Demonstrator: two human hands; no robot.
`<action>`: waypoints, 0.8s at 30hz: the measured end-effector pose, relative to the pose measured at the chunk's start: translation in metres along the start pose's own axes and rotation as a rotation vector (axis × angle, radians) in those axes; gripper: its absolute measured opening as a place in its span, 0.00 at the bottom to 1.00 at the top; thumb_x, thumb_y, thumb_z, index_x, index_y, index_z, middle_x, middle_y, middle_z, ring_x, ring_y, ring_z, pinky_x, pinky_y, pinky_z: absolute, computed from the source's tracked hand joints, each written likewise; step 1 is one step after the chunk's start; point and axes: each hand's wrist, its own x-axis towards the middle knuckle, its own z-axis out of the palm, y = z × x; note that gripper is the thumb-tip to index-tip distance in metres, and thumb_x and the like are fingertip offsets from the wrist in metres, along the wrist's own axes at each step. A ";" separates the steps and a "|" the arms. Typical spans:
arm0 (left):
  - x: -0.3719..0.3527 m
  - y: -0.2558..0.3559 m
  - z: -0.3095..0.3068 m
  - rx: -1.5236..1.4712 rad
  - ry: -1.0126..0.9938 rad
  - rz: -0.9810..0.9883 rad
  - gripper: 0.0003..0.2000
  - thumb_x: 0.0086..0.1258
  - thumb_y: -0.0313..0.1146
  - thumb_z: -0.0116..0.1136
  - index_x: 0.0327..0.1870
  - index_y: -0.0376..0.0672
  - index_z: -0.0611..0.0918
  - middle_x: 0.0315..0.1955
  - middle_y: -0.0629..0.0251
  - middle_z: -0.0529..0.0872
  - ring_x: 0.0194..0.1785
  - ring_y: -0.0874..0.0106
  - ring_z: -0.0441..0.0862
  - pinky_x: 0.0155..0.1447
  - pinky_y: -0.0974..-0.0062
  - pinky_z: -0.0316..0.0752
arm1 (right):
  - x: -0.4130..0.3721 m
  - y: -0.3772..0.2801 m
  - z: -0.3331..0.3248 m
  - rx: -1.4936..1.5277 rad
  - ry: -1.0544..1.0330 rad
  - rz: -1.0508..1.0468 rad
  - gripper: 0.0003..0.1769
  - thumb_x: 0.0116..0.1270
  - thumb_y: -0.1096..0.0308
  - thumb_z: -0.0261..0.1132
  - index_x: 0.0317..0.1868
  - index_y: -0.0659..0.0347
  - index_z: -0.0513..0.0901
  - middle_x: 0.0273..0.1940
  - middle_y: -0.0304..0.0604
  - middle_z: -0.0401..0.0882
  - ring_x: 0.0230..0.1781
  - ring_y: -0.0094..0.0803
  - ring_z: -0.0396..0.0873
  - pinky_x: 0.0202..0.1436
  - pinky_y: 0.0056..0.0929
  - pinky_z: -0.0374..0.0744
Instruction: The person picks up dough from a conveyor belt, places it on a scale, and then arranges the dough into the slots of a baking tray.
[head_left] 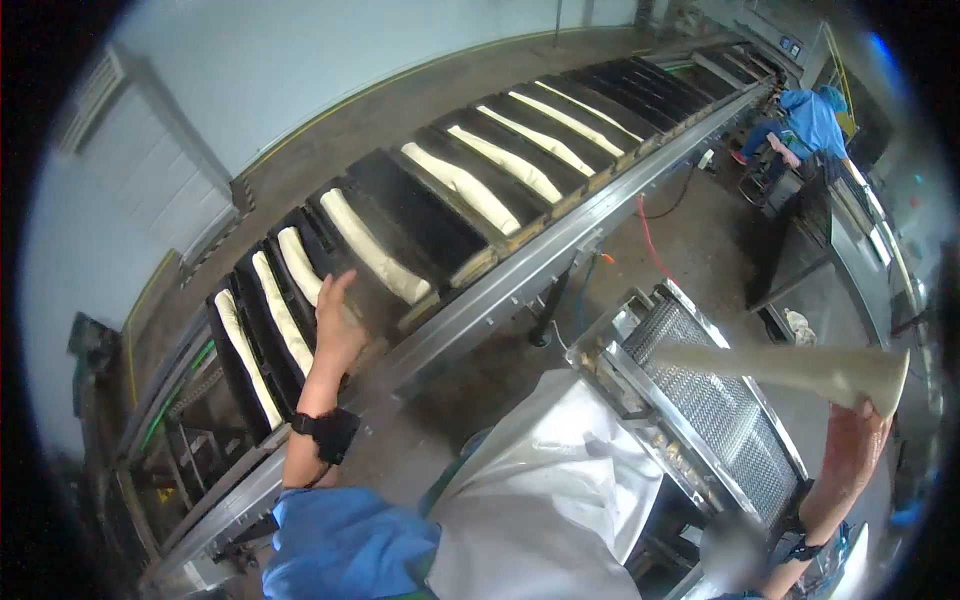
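Observation:
My right hand is closed on one end of a long pale dough strip. The strip stretches leftward above a metal mesh belt, its far end blurred. Over the front side of a conveyor, my left hand is open with fingers apart and nothing in it. It reaches close to the lower end of a dough strip lying in a dark tray. To its right lies another dough strip; to its left are a dough strip and a further dough strip.
The conveyor's metal side rail runs from lower left to upper right. Farther along, several dough strips lie in black trays. A person in blue is at the far right, near a dark metal table. A red hose hangs to the floor.

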 end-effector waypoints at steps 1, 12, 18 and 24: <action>-0.004 0.002 0.010 0.263 -0.033 -0.063 0.34 0.51 0.17 0.54 0.65 0.48 0.72 0.69 0.42 0.63 0.74 0.49 0.56 0.74 0.60 0.55 | 0.013 -0.009 0.033 0.094 -0.210 -0.025 0.41 0.62 0.59 0.69 0.69 0.68 0.61 0.62 0.55 0.70 0.62 0.44 0.72 0.61 0.39 0.76; 0.041 0.071 0.067 -0.613 -0.026 -0.371 0.26 0.60 0.22 0.57 0.63 0.42 0.74 0.58 0.54 0.75 0.61 0.64 0.73 0.62 0.74 0.68 | 0.077 0.066 0.148 0.099 -0.712 0.112 0.49 0.54 0.59 0.75 0.71 0.69 0.60 0.70 0.60 0.60 0.72 0.49 0.61 0.68 0.43 0.69; 0.056 0.084 0.102 -0.055 0.128 -0.020 0.24 0.60 0.22 0.60 0.60 0.41 0.74 0.60 0.54 0.75 0.68 0.59 0.68 0.71 0.66 0.59 | 0.079 0.223 -0.038 -0.767 -0.258 0.266 0.34 0.63 0.67 0.67 0.69 0.66 0.66 0.70 0.55 0.63 0.71 0.45 0.62 0.72 0.40 0.63; 0.089 0.177 0.156 -0.248 0.087 0.292 0.19 0.60 0.19 0.60 0.54 0.43 0.78 0.63 0.54 0.74 0.73 0.57 0.61 0.75 0.61 0.55 | -0.024 0.261 -0.232 -1.782 0.309 0.579 0.33 0.71 0.58 0.58 0.72 0.59 0.61 0.75 0.59 0.49 0.75 0.55 0.50 0.74 0.49 0.58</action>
